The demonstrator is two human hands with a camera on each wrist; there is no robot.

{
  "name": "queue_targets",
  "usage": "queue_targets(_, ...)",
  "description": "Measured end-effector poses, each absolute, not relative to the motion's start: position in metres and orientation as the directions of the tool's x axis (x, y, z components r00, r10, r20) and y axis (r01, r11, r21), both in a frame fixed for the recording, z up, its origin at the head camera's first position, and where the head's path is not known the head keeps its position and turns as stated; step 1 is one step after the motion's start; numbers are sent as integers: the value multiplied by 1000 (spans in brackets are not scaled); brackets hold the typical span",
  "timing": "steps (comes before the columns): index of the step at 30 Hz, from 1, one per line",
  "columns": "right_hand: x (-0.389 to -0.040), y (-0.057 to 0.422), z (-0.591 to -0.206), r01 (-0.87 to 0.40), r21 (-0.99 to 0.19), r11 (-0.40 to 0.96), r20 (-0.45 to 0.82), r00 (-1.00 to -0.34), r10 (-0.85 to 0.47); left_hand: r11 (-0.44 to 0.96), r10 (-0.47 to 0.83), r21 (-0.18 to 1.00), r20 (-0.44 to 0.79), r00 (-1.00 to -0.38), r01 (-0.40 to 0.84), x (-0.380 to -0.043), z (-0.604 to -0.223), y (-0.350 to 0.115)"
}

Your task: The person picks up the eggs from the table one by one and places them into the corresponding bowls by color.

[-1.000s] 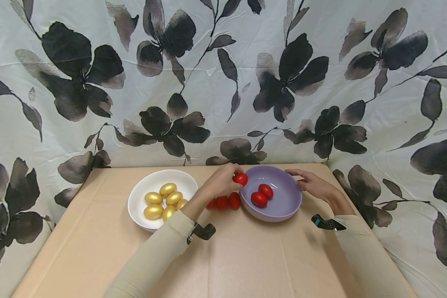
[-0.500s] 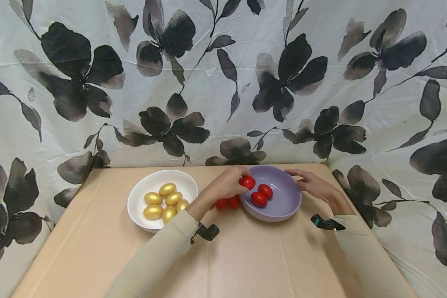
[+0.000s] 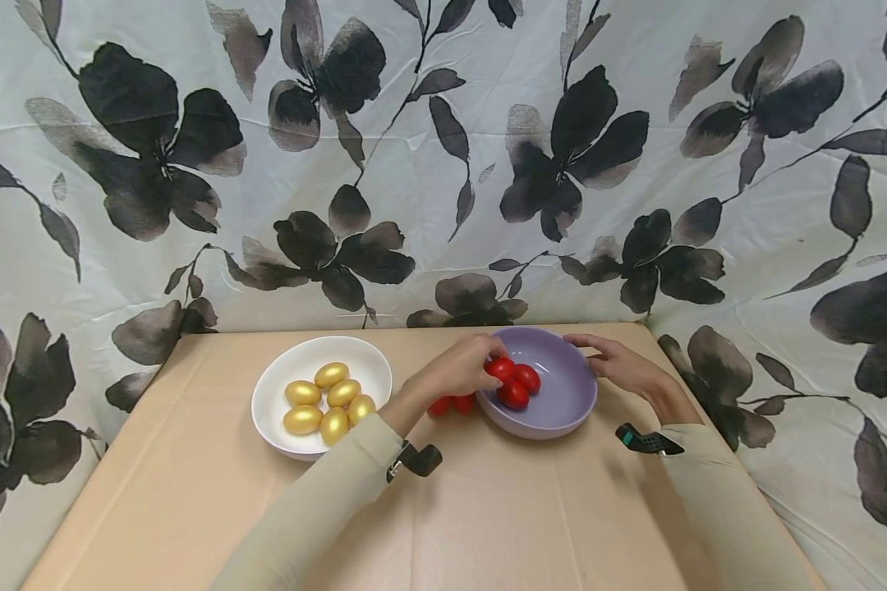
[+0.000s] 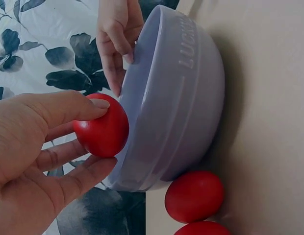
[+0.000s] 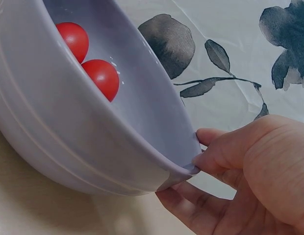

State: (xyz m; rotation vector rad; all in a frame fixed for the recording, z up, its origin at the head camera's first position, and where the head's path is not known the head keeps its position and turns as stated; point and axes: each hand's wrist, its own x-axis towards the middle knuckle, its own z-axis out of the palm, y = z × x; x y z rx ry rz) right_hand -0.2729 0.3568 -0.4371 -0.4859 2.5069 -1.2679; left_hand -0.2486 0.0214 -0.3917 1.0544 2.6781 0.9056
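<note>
My left hand (image 3: 454, 367) pinches a shiny red egg (image 4: 105, 129) between thumb and fingers, at the left rim of the lavender bowl (image 3: 569, 386). Two more red eggs (image 5: 102, 78) lie together inside that bowl. On the opposite side, my right hand (image 3: 624, 365) grips the bowl's rim, its thumb at the edge and other fingers below, as the right wrist view shows. Beside the bowl's left foot, red eggs (image 4: 195, 196) rest on the table, partly covered by my left hand in the head view.
To the left stands a white bowl (image 3: 269, 410) with several gold eggs (image 3: 303, 420) in it; my left forearm passes close to its right side. Both bowls sit near the back of the tan table (image 3: 488, 509). Behind it hangs a floral cloth (image 3: 429, 205).
My left hand has moved right with the red egg, from beside the lavender bowl to over its left rim. My right hand stays on the bowl's rim.
</note>
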Motion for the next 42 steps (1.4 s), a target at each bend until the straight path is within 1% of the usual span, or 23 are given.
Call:
queue_targets(8, -274, 356, -438, -176, -812, 556, -96, -900, -425, 577, 678, 573, 61, -732, 582, -248, -396, 28)
queue_targets(23, -271, 357, -439, -166, -821, 547, -105, -897, -430, 595, 686, 569, 8, -727, 568, -243, -403, 37)
queue_targets(30, -270, 357, -439, -178, -816, 550, -99, -895, -436, 584, 709, 556, 6, -705, 591, -245, -407, 40)
queue_targets(37, -270, 358, -440, -184, -815, 549, -95, -893, -440, 590, 711, 581, -43, -702, 561, -244, -409, 42)
queue_targets(42, -270, 358, -440, -186, -814, 550, -92, -894, -439, 592, 720, 567, -54, -692, 572, -244, -411, 45)
